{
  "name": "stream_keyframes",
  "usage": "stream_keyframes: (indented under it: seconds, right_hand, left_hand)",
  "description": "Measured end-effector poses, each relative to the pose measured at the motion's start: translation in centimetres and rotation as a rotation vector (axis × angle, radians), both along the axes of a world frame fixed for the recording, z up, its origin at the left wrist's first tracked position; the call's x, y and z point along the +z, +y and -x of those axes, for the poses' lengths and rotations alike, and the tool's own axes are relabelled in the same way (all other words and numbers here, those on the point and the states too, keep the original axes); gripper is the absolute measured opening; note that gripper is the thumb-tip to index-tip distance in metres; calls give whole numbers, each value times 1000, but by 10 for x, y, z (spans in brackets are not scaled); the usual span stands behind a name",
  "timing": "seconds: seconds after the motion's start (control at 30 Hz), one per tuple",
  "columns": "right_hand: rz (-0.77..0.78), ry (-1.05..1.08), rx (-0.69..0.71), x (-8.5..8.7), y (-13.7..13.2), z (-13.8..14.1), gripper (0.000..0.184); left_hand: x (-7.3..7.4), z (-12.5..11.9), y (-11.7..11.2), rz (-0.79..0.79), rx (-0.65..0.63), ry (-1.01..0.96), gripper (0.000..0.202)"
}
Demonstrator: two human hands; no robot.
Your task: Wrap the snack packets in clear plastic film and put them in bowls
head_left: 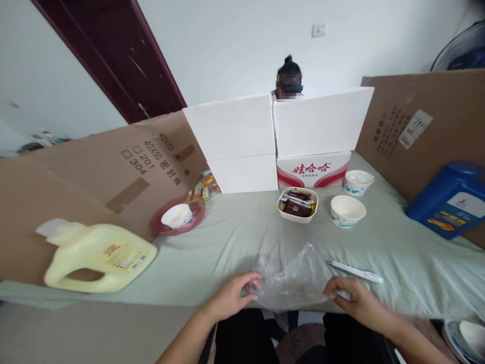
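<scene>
Jug [129, 253]: pale yellow plastic, handled, far left.
Left hand [233, 296]: fingers curled at a clear plastic bag [295, 280]; cannot tell whether they grip.
Bag: between the hands, over the pale green cloth's [231, 232] near edge.
Right hand [356, 302]: fingers pinching the bag's right edge.
Bottle [441, 199]: blue plastic, far right.

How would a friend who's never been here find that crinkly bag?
Start at the big pale green cloth and go to its near edge. There, between the left hand and the right hand, is the plastic bag. It is crumpled and see-through, unlike the solid white stick near the right hand.
</scene>
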State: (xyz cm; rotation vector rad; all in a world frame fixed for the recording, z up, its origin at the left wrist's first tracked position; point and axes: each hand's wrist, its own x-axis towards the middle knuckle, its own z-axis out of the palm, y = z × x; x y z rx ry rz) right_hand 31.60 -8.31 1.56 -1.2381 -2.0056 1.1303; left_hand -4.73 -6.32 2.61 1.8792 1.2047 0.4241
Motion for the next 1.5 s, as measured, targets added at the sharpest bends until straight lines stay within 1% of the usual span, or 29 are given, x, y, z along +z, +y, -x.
stream_keyframes:
  seconds: [0.07, 0.13, 0.23, 0.3, 0.37, 0.43, 0.5, 0.53, 0.6, 0.67, 0.7, 0.77, 0.87, 0.93, 1.0, 1.03, 1.07, 1.13, 1.23, 1.3, 1.37, 1.43, 1.47, 1.5]
  right_hand:
    - [94, 139, -62, 0, 6, 7, 21]
    - [209, 252, -146, -3, 13, 15, 30]
    - [303, 297, -271, -12, 26, 26, 39]
    - [295, 293, -326, -18, 33, 31, 40]
    - [257, 295, -388, -21, 38, 36, 39]
    - [205, 292, -469, -23, 40, 39, 38]
    - [151, 226, -545, -25, 40, 42, 35]
    - [115, 164, -556, -26, 40, 43, 33]
    - [21, 19, -539, -29, 40, 44, 28]
    - [-63, -71, -511, -31, 40, 43, 26]
    - [-88, -74, -504, -32, 39, 42, 27]
    - [-122, -5, -491, -33, 39, 41, 33]
    - [-157, 194, -439, -36, 38, 43, 37]
    - [-113, 331, -423, -39, 38, 48, 36]
    - [-20, 397, -468, -42, 42, 53, 38]
    - [18, 377, -506, -44, 44, 55, 39]
    - [36, 313, -546, -45, 47, 56, 38]
    - [1, 95, -592, -45, 52, 55, 36]
    - [-101, -245, -552, -42, 57, 52, 36]
    - [-123, -385, -519, -39, 58, 52, 37]
    - [-122, -472, -503, -36, 58, 54, 36]
    - [-117, -526, -493, -35, 57, 57, 36]
    - [-117, -542, -488, -36, 57, 58, 36]
    - [-120, -551, -486, -37, 57, 59, 36]
  left_hand:
    - [5, -2, 2, 35, 51, -50, 54]
    - [6, -4, 5, 33, 111, -94, 61]
    - [0, -8, 8, -10, 222, -120, 62]
    - [-3, -10, 7, -16, 278, -73, 63]
    - [-3, -11, 5, -45, 322, -7, 63]
    - [0, -11, 5, -143, 364, 20, 61]
    - [1, -12, 7, -274, 392, 26, 60]
    - [0, -12, 9, -321, 388, 39, 60]
    - [-5, -13, 16, -357, 350, 88, 64]
    - [-13, -14, 22, -338, 317, 120, 66]
    - [-17, -15, 25, -325, 311, 106, 66]
    - [-24, -15, 29, -304, 302, 16, 67]
    - [-31, -14, 33, -262, 269, -151, 72]
    - [-34, -13, 34, -232, 281, -174, 72]
    - [-37, -12, 37, -209, 315, -131, 71]
    - [-38, -11, 38, -211, 330, -97, 71]
    - [-39, -9, 39, -225, 340, -53, 72]
    - [-42, -6, 41, -292, 363, 67, 74]
    - [-43, -2, 40, -363, 402, 285, 72]
    - [-39, -1, 37, -350, 405, 409, 68]
    - [-31, -4, 34, -375, 444, 526, 65]
    - [-20, -13, 30, -515, 515, 610, 58]
    - [-14, -19, 29, -616, 524, 620, 52]
    - [-10, -27, 29, -719, 486, 605, 44]
